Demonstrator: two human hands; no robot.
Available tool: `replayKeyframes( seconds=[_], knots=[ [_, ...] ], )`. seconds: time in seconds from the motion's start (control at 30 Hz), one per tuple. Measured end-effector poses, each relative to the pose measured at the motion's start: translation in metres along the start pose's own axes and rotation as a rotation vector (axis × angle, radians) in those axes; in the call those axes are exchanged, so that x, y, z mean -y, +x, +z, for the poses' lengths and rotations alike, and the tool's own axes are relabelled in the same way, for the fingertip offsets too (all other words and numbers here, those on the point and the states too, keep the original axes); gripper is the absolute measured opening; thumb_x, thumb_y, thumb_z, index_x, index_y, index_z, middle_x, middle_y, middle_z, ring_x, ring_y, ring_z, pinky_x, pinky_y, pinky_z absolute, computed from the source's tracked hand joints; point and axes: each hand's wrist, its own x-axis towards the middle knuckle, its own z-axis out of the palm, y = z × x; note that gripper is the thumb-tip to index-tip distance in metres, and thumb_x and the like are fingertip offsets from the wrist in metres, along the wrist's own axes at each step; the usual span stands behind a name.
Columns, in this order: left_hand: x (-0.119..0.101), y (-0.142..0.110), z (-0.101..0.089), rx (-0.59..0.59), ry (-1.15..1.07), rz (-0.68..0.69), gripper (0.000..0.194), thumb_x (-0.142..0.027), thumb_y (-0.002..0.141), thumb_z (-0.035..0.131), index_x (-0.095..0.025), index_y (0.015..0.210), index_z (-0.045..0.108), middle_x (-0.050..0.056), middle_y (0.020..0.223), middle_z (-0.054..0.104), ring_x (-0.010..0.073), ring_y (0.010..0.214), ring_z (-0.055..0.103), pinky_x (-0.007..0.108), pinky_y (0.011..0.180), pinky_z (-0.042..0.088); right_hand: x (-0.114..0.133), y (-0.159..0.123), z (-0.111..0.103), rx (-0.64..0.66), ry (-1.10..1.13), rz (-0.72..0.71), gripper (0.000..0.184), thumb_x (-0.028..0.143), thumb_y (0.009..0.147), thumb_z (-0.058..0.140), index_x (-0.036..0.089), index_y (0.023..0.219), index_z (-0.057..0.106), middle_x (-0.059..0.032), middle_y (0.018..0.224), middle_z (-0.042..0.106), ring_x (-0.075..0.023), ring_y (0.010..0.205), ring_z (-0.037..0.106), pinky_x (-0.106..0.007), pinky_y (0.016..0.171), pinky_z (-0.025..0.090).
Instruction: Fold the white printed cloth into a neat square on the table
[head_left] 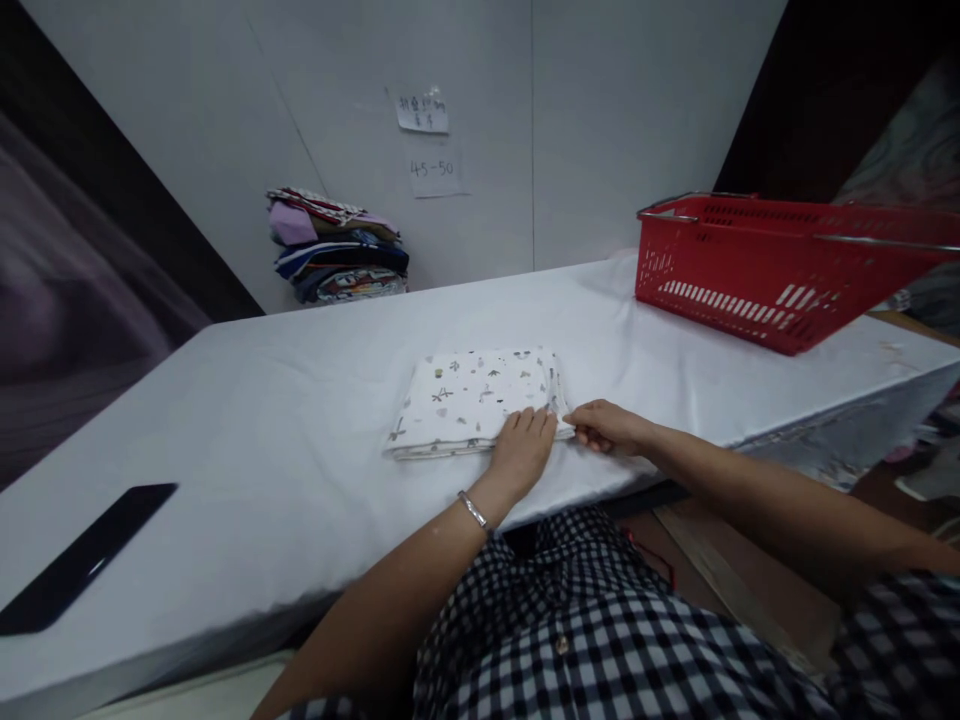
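Observation:
A white cloth (480,395) with small grey and brown prints lies folded into a flat rectangle on the white-covered table, just in front of me. My left hand (523,448), with a silver bracelet at the wrist, rests flat on its near right part, fingers stretched out. At the cloth's near right corner, my right hand (611,428) pinches the edge between thumb and forefinger, the other fingers curled under. The layers show along the near edge and the right side.
A red plastic basket (720,270) with metal handles stands at the back right of the table (300,420). Folded clothes (341,250) are piled against the wall at the back left. A dark flat panel (86,560) lies at the left front. Two paper notes (435,170) hang on the wall.

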Motion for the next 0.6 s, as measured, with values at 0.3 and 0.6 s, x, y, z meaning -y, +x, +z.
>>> replayKeyframes(
  seconds=[0.3,0.6],
  knots=[
    [-0.002,-0.004,0.003,0.010,0.061,0.030,0.034,-0.014,0.089,0.035,-0.014,0.122,0.046,0.010,0.119,0.054,0.0219,0.108,0.047,0.036,0.088,0.037,-0.007,0.000,-0.006,0.013,-0.143,0.051,0.029,0.040,0.080,0.054,0.017,0.062,0.053,-0.0012,0.053,0.058,-0.0070,0.034,0.046,-0.019,0.029,0.024],
    [-0.001,-0.002,-0.006,0.061,-0.048,0.019,0.034,-0.022,0.090,0.038,-0.017,0.123,0.045,0.008,0.119,0.055,0.0200,0.108,0.048,0.035,0.089,0.038,-0.001,-0.001,0.001,0.037,-0.061,0.067,0.026,0.033,0.084,0.050,0.016,0.065,0.053,-0.0019,0.055,0.060,-0.0061,0.035,0.046,-0.018,0.029,0.025]
  ],
)
